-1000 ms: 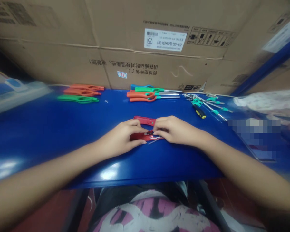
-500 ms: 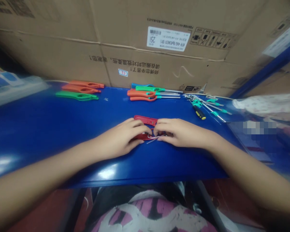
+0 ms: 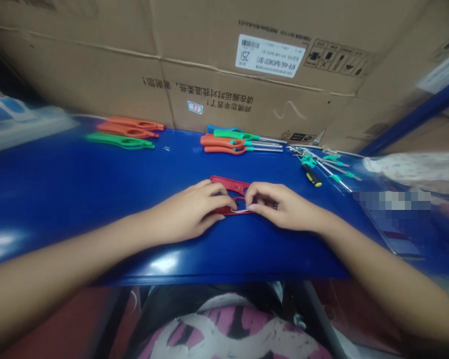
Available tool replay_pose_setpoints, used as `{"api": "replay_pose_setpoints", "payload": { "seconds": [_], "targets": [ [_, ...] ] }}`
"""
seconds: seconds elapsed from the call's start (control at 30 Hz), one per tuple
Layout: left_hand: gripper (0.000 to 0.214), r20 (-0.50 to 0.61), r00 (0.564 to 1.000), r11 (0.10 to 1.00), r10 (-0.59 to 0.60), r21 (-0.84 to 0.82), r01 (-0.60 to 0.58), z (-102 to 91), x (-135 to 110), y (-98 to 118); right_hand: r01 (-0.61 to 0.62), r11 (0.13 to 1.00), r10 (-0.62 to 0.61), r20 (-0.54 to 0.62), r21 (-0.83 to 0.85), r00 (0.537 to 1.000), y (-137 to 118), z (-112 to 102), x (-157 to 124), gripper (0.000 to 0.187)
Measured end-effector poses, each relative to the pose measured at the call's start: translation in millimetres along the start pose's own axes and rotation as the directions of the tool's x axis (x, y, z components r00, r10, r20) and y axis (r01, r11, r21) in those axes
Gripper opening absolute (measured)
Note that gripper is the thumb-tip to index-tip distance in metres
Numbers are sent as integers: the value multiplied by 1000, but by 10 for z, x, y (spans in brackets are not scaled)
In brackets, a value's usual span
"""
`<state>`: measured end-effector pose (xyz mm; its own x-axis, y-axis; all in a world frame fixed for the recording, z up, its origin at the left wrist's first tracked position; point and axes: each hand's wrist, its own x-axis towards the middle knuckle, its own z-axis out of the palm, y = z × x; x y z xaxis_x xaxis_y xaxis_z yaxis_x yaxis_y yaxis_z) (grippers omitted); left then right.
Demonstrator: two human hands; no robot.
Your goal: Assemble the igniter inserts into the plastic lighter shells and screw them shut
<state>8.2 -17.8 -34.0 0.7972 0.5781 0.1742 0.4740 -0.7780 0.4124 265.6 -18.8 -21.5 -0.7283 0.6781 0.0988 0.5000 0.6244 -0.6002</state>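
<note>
Two red plastic casing halves lie on the blue table in front of me. The farther red half [image 3: 227, 184] rests just beyond my fingertips. Around the left end of the nearer red half [image 3: 229, 211], my left hand [image 3: 196, 207] has its thumb and fingers closed. At that half's right end, my right hand [image 3: 279, 203] pinches a thin white wire [image 3: 241, 211] between thumb and forefinger. The wire runs along the near edge of the casing toward my left fingers. My fingers cover both ends of the nearer half, and the details inside it are hidden.
Orange and green handles [image 3: 129, 130] lie at the back left. Assembled long-necked lighters [image 3: 224, 143] sit at the back middle. Metal rods with green fittings [image 3: 325, 163] and a black-and-yellow screwdriver [image 3: 312, 176] lie at the right. A large cardboard box [image 3: 194, 55] stands behind.
My right hand has shifted slightly right, and its pinch is more plainly seen. The wire's loose end, which stuck out toward me, now lies along the casing. The camera view has shifted a little.
</note>
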Motion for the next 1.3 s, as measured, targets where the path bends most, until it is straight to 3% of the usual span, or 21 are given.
{"api": "replay_pose_setpoints", "payload": {
  "seconds": [0.1,0.2,0.33,0.47,0.6,0.83,1.3],
  "targets": [
    [27,13,1000,1000,0,3,0,-1,-2,-4,-154,927,147,46,343,988,70,-88,-2,14],
    [28,22,1000,1000,-2,4,2,2,-4,-6,-229,831,196,119,507,973,139,-143,-4,20],
    [29,24,1000,1000,2,10,-2,7,-4,-6,-235,899,203,122,371,971,163,-141,12,20],
    [27,10,1000,1000,7,4,-7,8,1,-1,-159,962,152,46,222,987,138,-94,34,7],
    [24,5,1000,1000,-1,-9,1,4,1,7,-105,987,102,25,124,994,114,-72,40,6],
    [26,-2,1000,1000,-5,-5,5,7,-2,8,-51,996,50,21,73,999,85,-78,28,6],
    [28,-3,1000,999,-15,-35,15,11,16,7,-78,994,75,49,70,996,58,-44,34,12]
  ]
}}
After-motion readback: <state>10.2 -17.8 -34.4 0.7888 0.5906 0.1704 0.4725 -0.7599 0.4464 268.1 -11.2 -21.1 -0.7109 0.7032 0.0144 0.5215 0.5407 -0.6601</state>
